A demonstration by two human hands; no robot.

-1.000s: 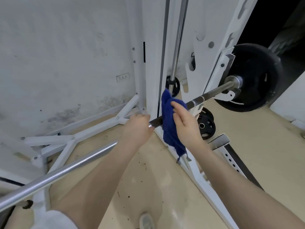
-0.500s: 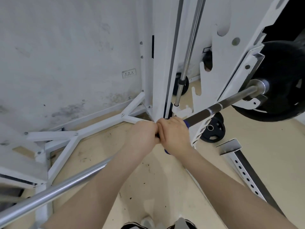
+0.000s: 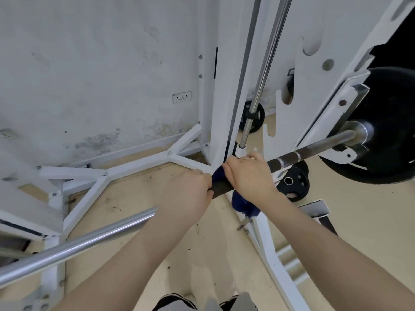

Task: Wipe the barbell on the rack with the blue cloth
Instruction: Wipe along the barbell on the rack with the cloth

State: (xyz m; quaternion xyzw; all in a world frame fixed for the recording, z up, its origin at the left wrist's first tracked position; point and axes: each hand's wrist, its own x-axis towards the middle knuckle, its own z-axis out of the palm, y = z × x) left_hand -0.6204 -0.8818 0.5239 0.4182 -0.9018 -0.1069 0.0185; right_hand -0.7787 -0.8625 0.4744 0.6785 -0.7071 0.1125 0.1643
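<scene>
The barbell (image 3: 314, 149) runs from lower left to upper right across the white rack (image 3: 226, 108), with a black weight plate (image 3: 390, 140) on its right end. My left hand (image 3: 190, 191) grips the bar at the middle. Just to its right, my right hand (image 3: 249, 176) holds the blue cloth (image 3: 243, 204) wrapped round the bar. Cloth shows above the fingers and hangs in a bunch below the wrist. A short dark stretch of bar shows between the two hands.
The rack's white floor struts (image 3: 134, 164) spread at the left by a stained wall. A chrome guide rod (image 3: 265, 70) stands upright behind the bar. Small black plates (image 3: 292, 182) sit on the floor near the upright. An angled rack leg (image 3: 274, 254) crosses beside my right forearm.
The cloth went from draped over the bar to wrapped under my right hand. My right hand has since slid a little right, opening a gap from my left hand. The view tilted upward.
</scene>
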